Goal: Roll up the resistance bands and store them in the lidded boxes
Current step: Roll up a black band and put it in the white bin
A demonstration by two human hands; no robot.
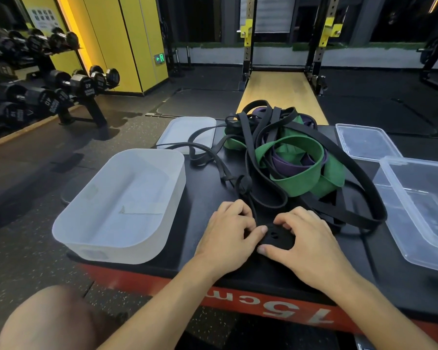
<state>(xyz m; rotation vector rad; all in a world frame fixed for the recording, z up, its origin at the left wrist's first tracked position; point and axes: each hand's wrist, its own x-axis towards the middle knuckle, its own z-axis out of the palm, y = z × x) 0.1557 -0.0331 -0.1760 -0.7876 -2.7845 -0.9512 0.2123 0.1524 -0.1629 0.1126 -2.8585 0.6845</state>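
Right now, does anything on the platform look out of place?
Yes: the frosted white box overhangs the platform at its left edge, and a black band from the tangled pile trails across the white lid.

A tangled heap of resistance bands (288, 152) lies in the centre of the frame: narrow black ones looped over wide green bands (299, 178) and purple bands (286, 164). One long black loop (359, 178) sweeps out toward the right. At lower centre a rolled black band (276, 237) sits as a tight flat coil on the tabletop (208, 198), its loose end trailing back into the heap. The left hand (230, 228) and right hand (306, 238) grip it from either side.

A frosted white box (106, 233) stands open at centre left, with its frosted lid (185, 130) lying flat above it, crossed by a thin black band. A clear box (420, 210) stands open at the right edge, its clear lid (364, 142) flat just above.
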